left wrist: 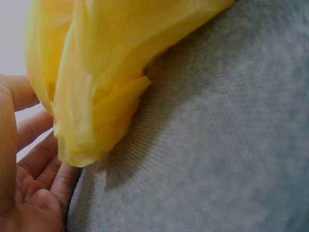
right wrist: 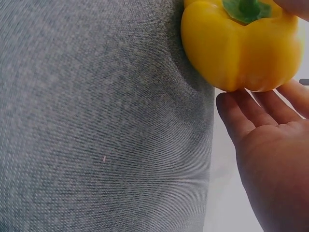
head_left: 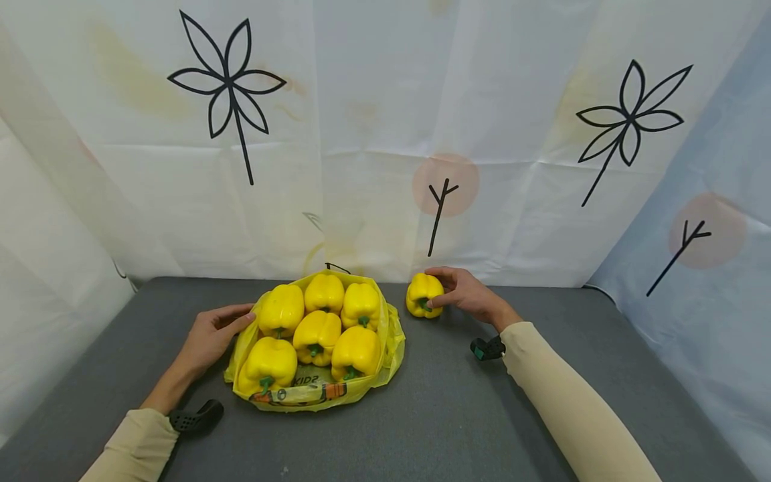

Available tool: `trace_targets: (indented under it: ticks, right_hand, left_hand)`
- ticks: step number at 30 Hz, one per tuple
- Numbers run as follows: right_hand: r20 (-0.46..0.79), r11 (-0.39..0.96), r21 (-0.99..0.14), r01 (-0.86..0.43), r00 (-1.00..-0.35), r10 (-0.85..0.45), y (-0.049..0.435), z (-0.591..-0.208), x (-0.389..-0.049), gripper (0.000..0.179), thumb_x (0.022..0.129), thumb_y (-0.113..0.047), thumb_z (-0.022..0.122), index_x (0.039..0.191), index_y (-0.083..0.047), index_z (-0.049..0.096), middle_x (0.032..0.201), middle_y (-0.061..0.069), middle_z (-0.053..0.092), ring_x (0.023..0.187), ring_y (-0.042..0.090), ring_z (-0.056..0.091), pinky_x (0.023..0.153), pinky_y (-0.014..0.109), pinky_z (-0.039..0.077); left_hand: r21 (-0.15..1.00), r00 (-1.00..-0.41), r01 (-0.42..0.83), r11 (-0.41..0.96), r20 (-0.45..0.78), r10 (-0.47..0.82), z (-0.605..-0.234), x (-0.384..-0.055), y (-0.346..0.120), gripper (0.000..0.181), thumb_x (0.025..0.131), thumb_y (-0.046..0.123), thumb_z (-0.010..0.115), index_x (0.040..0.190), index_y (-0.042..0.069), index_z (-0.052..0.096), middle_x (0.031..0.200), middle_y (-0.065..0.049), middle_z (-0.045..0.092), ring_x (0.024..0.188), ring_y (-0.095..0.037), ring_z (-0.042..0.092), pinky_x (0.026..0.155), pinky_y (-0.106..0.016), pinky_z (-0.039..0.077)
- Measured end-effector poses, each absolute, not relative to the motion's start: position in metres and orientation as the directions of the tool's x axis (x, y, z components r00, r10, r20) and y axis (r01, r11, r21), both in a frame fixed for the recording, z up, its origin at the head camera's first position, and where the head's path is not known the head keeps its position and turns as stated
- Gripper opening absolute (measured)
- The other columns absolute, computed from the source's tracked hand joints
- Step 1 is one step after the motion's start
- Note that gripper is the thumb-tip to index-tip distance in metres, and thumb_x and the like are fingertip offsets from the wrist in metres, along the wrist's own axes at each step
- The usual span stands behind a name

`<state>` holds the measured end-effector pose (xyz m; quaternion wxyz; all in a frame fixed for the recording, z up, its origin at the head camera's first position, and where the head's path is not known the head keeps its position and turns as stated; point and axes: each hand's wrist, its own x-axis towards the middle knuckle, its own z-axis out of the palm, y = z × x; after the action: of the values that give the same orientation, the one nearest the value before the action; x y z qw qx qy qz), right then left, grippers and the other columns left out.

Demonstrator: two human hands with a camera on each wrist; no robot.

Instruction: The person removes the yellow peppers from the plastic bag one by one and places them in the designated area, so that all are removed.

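A yellow plastic bag [head_left: 394, 341] with its mouth spread wide holds several yellow bell peppers [head_left: 316, 337]. At the bag's left rim is my left hand [head_left: 211, 335], its fingers loosely extended against the plastic. In the left wrist view, those fingers [left wrist: 36, 159] pass partly behind the hanging bag edge [left wrist: 91, 121]. To the right of the bag, my right hand [head_left: 472, 294] holds a single yellow bell pepper [head_left: 419, 289], thumb in front by the green stem. The right wrist view shows the pepper [right wrist: 231, 53] with the fingers [right wrist: 241, 111] along its underside.
The grey cloth-covered table [head_left: 421, 428] reaches back to a white curtain [head_left: 373, 134] printed with flowers and trees. More curtain [head_left: 711, 321] hangs along the right side. Black straps with camera mounts [head_left: 195, 416] sit at both wrists.
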<state>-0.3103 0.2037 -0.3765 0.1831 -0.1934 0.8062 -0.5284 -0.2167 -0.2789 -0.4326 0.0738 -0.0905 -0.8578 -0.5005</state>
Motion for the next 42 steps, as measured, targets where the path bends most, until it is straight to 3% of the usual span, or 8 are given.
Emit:
trace_targets:
  ticks: [18,28,42]
  right_hand:
    - [-0.084,0.385,-0.915,-0.123,-0.874,-0.479,0.206,-0.374,-0.311,0.078,0.092,-0.009,0.077,0.156,0.002,0.034,0.16,0.02,0.033,0.149,0.036,0.027,0.116,0.054,0.03]
    - [-0.069,0.378,-0.916,-0.13,-0.88,-0.47,0.208,-0.366,-0.302,0.078,0.093,-0.011,0.076,0.156,0.003,0.033,0.161,0.021,0.03,0.146,0.043,0.03,0.116,0.054,0.031]
    - [0.055,0.375,-0.895,-0.244,-0.892,-0.45,0.211,-0.347,-0.279,0.077,0.091,-0.015,0.079,0.155,-0.001,0.038,0.159,0.018,0.037,0.149,0.039,0.026,0.12,0.054,0.021]
  left_hand:
    - [0.842,-0.968,0.248,0.479,0.236,0.086,-0.434,-0.217,-0.279,0.045,0.106,0.028,0.058,0.139,-0.003,0.06,0.134,-0.024,0.061,0.104,0.014,0.053,0.084,-0.011,0.048]
    - [0.846,-0.969,0.245,0.474,0.234,0.082,-0.435,-0.217,-0.28,0.045,0.106,0.029,0.059,0.139,-0.003,0.06,0.134,-0.024,0.061,0.105,0.013,0.053,0.084,-0.011,0.049]
    - [0.843,-0.969,0.242,0.48,0.233,0.08,-0.435,-0.217,-0.279,0.046,0.106,0.029,0.058,0.139,-0.003,0.06,0.134,-0.024,0.061,0.104,0.015,0.052,0.084,-0.011,0.048]
